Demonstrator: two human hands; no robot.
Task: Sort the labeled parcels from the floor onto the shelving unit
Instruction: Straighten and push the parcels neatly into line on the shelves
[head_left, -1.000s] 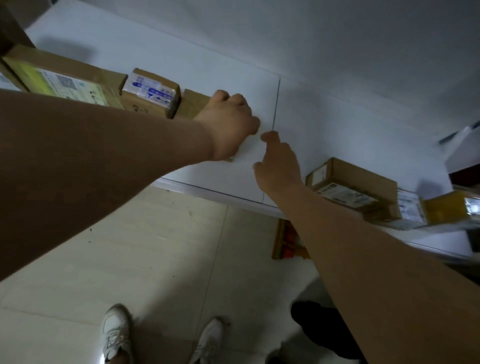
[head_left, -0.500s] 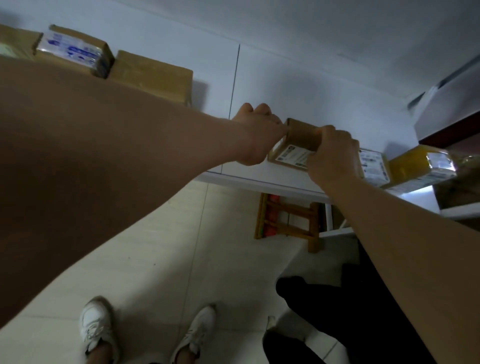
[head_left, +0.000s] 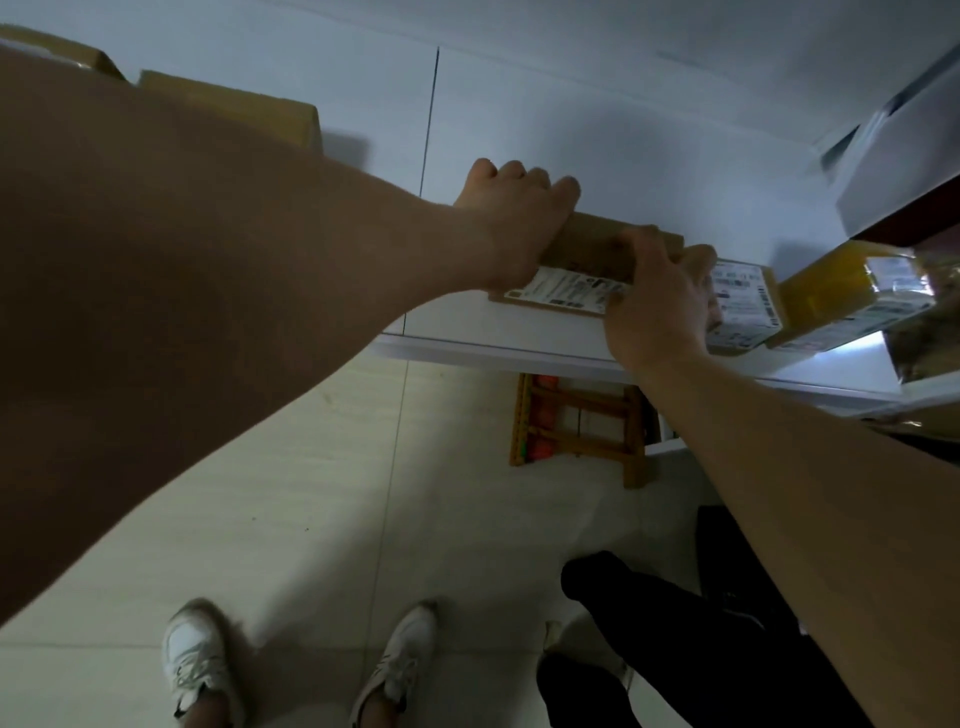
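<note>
White shelf — parcel, label unreadable

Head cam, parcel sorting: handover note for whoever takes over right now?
Left hand: gripping the left end of the brown labeled parcel.
Right hand: gripping its right end.
Parcel sits on the white shelf, near the front edge, label facing out, not yet released.
Already shelved: white-labeled parcel and yellow parcel to its right, brown box further left.
Left: square the parcel up, let go. No parcels show on the visible floor; check out of frame.
</note>
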